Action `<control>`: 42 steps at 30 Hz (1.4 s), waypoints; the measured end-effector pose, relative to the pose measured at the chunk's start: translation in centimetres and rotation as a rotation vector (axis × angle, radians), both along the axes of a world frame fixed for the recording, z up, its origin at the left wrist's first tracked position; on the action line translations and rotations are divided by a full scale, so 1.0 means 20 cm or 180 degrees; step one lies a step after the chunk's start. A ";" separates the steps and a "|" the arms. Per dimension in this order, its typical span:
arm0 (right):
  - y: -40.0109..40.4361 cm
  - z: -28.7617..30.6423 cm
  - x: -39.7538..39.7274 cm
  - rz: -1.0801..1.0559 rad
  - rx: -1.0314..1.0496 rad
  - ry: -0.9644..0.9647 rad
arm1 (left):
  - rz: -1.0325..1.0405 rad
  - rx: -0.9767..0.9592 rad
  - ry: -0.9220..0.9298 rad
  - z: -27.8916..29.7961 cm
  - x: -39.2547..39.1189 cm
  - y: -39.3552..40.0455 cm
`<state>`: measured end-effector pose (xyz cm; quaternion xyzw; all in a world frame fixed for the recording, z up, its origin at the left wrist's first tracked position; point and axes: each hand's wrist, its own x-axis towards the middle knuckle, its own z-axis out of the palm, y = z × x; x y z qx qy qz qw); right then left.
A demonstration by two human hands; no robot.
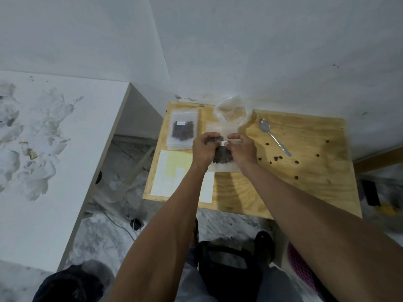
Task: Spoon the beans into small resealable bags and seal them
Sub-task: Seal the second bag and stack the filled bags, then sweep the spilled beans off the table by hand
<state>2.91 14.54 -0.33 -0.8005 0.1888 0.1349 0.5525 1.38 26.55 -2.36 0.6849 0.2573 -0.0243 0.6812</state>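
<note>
A small clear resealable bag (222,159) with dark beans lies on the wooden table (305,182), under both my hands. My left hand (205,147) and my right hand (241,148) pinch a small white label (223,143) on the bag, fingers curled. A filled, labelled bag (182,129) lies on a stack at the back left. A metal spoon (273,136) lies on the table to the right of my hands. Several loose beans (277,158) are scattered on the wood. A large clear plastic bag (232,112) stands open at the back.
A yellow-and-white label sheet (172,173) lies at the table's front left. A white desk (54,149) stands to the left across a gap. Walls close off the back. A purple basket (301,264) sits on the floor at the right.
</note>
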 end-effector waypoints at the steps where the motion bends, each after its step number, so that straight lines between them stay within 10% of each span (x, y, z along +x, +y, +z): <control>1: 0.00 -0.01 0.01 0.0084 0.0017 -0.0007 | -0.0019 0.0032 -0.0049 0.01 0.01 0.03; 15: 0.48 -0.05 0.33 0.0532 -0.0105 -0.0078 | 0.0353 0.1813 -0.0199 0.00 0.22 0.51; 31: 0.54 -0.20 0.38 0.1013 -0.0594 -0.0008 | 0.0286 0.2417 0.0149 -0.15 0.21 0.61; 42: 0.22 -0.15 0.34 0.0899 -0.0926 0.0006 | -0.0501 0.2973 -0.0929 -0.22 -0.15 0.16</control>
